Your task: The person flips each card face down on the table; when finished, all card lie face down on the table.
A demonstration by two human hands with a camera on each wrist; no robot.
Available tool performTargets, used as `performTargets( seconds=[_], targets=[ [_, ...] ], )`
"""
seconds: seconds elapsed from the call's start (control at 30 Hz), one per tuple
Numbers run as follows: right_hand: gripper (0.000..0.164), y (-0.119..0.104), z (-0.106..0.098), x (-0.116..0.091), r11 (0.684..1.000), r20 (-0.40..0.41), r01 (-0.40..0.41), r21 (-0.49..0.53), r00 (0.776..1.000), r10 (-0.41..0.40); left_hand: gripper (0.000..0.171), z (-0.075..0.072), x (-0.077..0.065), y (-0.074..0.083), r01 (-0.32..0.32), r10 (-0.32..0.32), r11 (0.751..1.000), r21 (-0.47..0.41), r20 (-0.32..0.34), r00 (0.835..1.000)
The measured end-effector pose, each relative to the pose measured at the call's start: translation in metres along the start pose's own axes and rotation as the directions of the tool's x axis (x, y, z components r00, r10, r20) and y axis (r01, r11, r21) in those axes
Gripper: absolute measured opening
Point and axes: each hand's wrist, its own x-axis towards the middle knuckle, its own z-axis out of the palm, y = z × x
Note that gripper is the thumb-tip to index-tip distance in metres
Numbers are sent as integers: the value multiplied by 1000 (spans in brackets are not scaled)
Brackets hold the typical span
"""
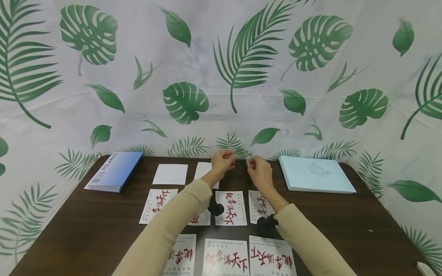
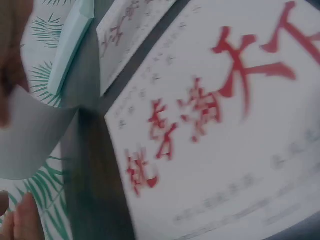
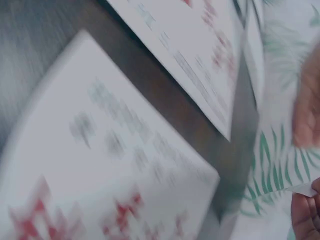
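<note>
Nearest the camera, three white cards [image 1: 226, 257] with red characters lie side by side along the front edge of the dark surface [image 1: 345, 230]. Both arms in beige sleeves [image 1: 304, 237] reach over them toward the far side.

Behind that row lies a second row of the same printed cards [image 1: 230, 207], partly hidden under the forearms. In the left wrist view one of these cards [image 2: 220, 130] fills most of the picture, its red characters blurred.

Farther back, two plain white cards rest on the surface: one [image 1: 170, 174] lies in full view, and the other is partly covered by the left wrist.

Above the far middle of the surface, the left hand [image 1: 223, 161] and the right hand [image 1: 258, 168] are raised near each other, fingers curled. Together they pinch a small, thin white card [image 1: 246, 158] between them, held clear of the surface. The left wrist view shows a pale curved sheet [image 2: 35, 135] beside the fingers.

At the far left lies a blue album [image 1: 115, 170] marked POLAROID. At the far right lies a pale blue book [image 1: 315, 174] with a whale drawing. Behind everything hangs a white curtain [image 1: 221, 57] printed with green leaves.
</note>
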Motion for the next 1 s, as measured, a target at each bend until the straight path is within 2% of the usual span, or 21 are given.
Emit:
performTargets(
  seconds=[0.13,0.23,0.4,0.57,0.7,0.8,0.9,1.0],
  targets=[
    [9,8,-8,7,996,-56,-72,61,996,75,36,-4,-7,-9,29,-28,998,52,-31,999],
    [12,13,-8,8,973,-13,-186,134,982,189,35,-5,-12,-15,33,-29,995,95,-37,999],
    [15,22,-2,5,897,106,-378,228,926,363,28,-8,-17,-19,-7,18,978,207,-50,999],
    [17,33,6,0,860,154,-457,225,889,432,26,-12,-19,-23,-43,62,942,334,-48,997],
    [19,38,9,-3,873,197,-466,146,878,435,24,-14,-21,-24,-80,96,886,456,-12,995],
    [19,41,11,-6,888,225,-455,62,874,432,23,-15,-24,-24,-96,113,826,556,4,994],
    [19,42,12,-7,899,244,-439,3,872,425,22,-14,-26,-25,-98,119,773,627,9,993],
    [19,41,14,-8,908,254,-419,-26,875,411,21,-14,-28,-26,-107,135,733,672,11,991]
  ],
)
